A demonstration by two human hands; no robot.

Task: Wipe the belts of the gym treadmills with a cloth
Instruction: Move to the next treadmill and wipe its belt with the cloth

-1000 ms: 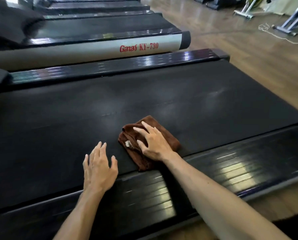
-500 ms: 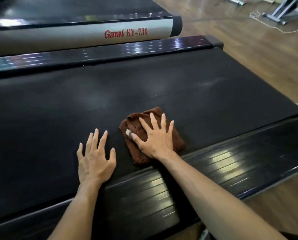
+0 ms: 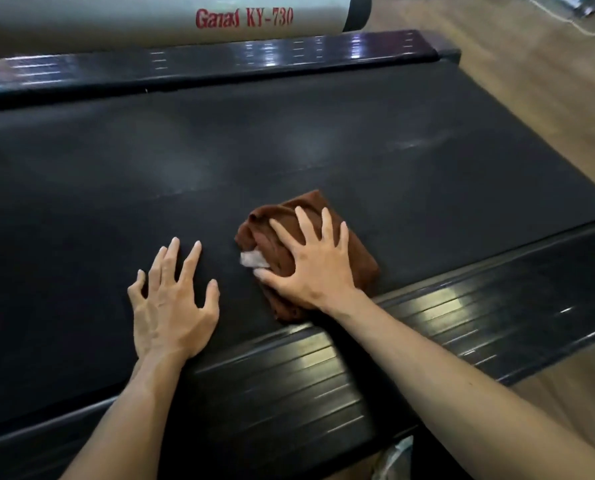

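Note:
A folded brown cloth with a small white tag lies on the black treadmill belt, close to the belt's near edge. My right hand presses flat on top of the cloth with fingers spread. My left hand rests on the bare belt to the left of the cloth, fingers apart, holding nothing.
A ribbed black side rail runs along the near edge, another glossy rail along the far edge. Beyond it is the grey side of a neighbouring treadmill with red lettering. Wooden floor lies to the right.
The view has tilted down and closer to the belt. My right hand has flattened and spread its fingers over the cloth; my left hand has stayed on the belt beside it.

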